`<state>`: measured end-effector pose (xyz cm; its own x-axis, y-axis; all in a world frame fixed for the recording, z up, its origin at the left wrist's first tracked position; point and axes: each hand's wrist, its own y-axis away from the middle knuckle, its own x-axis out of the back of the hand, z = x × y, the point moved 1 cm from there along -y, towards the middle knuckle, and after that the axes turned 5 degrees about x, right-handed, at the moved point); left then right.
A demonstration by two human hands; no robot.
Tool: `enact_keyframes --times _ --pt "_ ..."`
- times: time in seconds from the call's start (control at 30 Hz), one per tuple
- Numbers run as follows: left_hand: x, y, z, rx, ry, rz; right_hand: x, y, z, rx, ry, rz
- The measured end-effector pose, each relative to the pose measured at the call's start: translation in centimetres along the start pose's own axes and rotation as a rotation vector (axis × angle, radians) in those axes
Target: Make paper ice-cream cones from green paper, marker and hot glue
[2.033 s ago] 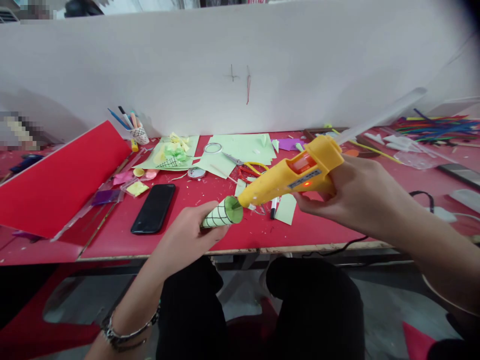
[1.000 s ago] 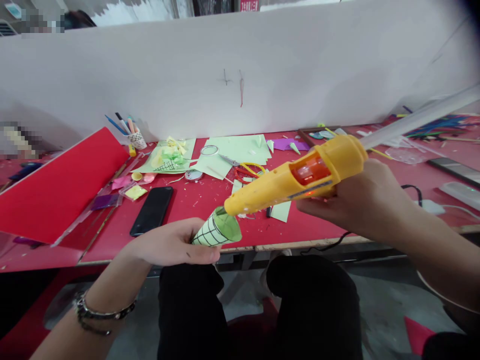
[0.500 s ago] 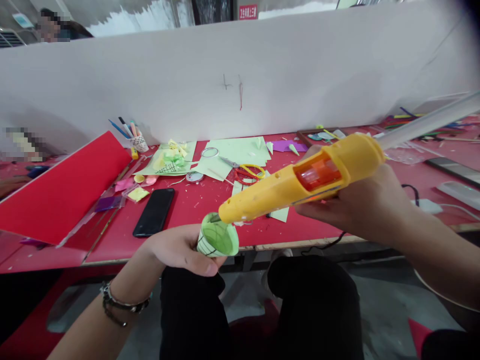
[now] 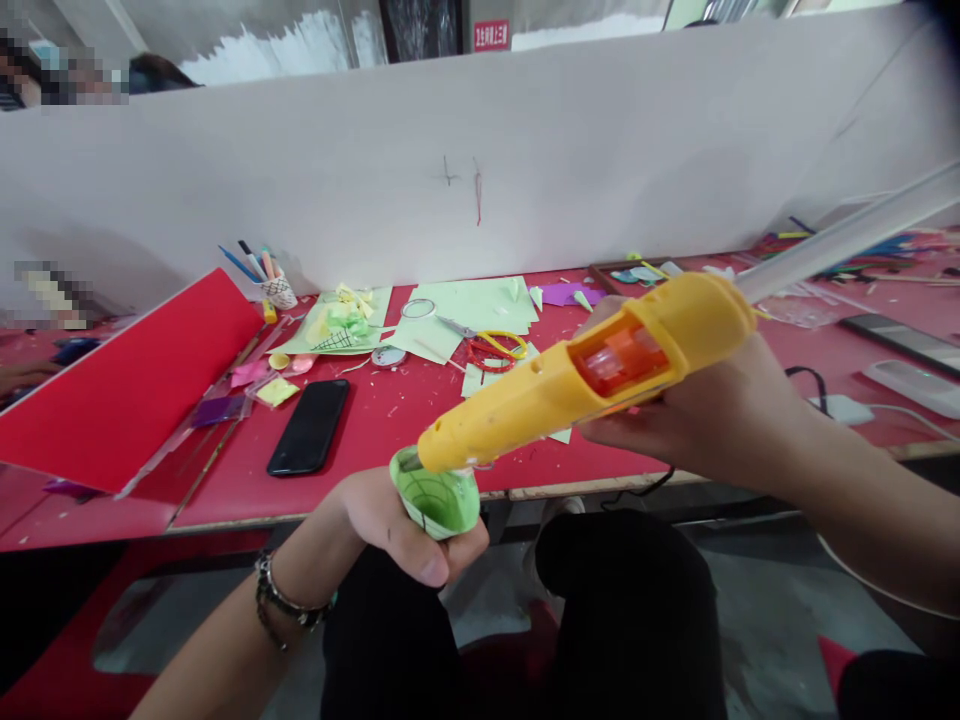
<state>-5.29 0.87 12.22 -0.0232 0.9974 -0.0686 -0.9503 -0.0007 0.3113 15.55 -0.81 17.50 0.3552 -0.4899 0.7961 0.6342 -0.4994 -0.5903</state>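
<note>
In my left hand is a light green paper cone with dark grid lines, its wide mouth tilted up toward me. My fingers wrap round its outside, above my lap. My right hand grips a yellow glue gun, partly hidden behind its body. The gun points down and left, and its nozzle reaches the inner rim of the cone at the far left side. A long clear glue stick sticks out of the gun's back end.
On the red table lie a black phone, scissors, green paper sheets, a tape roll and a cup of pens. A red board leans at left, near another person's hand. A white partition stands behind.
The glue gun has moved down and left, its nozzle staying at the cone's rim. My left hand has shifted slightly right and down, turning the cone a little, and more of its fingers show.
</note>
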Motion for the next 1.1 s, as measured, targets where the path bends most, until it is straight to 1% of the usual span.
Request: enact_keyframes --times 0.13,0.17,0.3,0.37,0.4,0.47,0.53,0.6,0.63,0.7,0.77,0.83,0.87,0.93,1.0,1.03,1.1 --pt "-0.1 -0.2 -0.1 0.095 0.033 0.031 -0.1 0.0 -0.1 0.011 -0.053 0.013" --pt "-0.1 -0.2 -0.2 0.094 0.042 0.040 -0.1 0.0 -0.2 0.012 -0.067 0.017" --pt "0.0 -0.1 -0.7 -0.010 0.061 0.066 0.0 -0.1 -0.1 -0.030 -0.107 0.029" --pt "0.2 0.0 -1.0 -0.039 0.092 0.085 -0.1 -0.1 0.1 -0.061 -0.141 0.032" --pt "0.4 0.0 -1.3 -0.041 0.103 0.107 -0.2 -0.1 0.4 -0.084 -0.166 0.029" --pt "0.9 0.1 -1.8 -0.017 0.093 0.206 -0.8 0.1 1.1 -0.171 -0.222 0.016" --pt "1.6 0.3 -2.6 0.065 0.007 0.389 -1.7 0.5 2.3 -0.335 -0.255 -0.004" --pt "2.3 0.5 -3.5 0.183 -0.126 0.586 -3.1 1.3 4.0 -0.550 -0.271 -0.049" --pt "2.7 0.6 -4.1 0.236 -0.191 0.665 -3.9 1.8 5.0 -0.632 -0.303 -0.076" --pt "3.3 0.8 -5.1 0.303 -0.293 0.768 -5.7 3.3 7.1 -0.786 -0.357 -0.118" --pt "3.9 1.1 -6.0 0.336 -0.367 0.828 -7.6 5.2 9.3 -0.897 -0.413 -0.122" --pt "4.5 1.3 -6.8 0.388 -0.453 0.891 -9.2 7.5 11.4 -0.986 -0.379 -0.002" --pt "4.7 1.4 -7.1 0.440 -0.519 0.939 -9.9 8.7 12.3 -1.022 -0.370 0.047" --pt "5.3 1.4 -7.6 0.597 -0.692 1.037 -11.0 10.9 13.8 -1.042 -0.331 0.097" --pt "6.0 1.2 -7.8 0.761 -0.867 1.109 -11.8 12.6 14.9 -1.011 -0.264 0.090" --pt "6.3 1.0 -7.9 0.815 -0.931 1.126 -12.2 13.1 15.3 -0.995 -0.214 0.072" --pt "6.9 0.7 -7.9 0.859 -1.001 1.147 -13.1 13.7 16.0 -0.995 -0.122 0.023"
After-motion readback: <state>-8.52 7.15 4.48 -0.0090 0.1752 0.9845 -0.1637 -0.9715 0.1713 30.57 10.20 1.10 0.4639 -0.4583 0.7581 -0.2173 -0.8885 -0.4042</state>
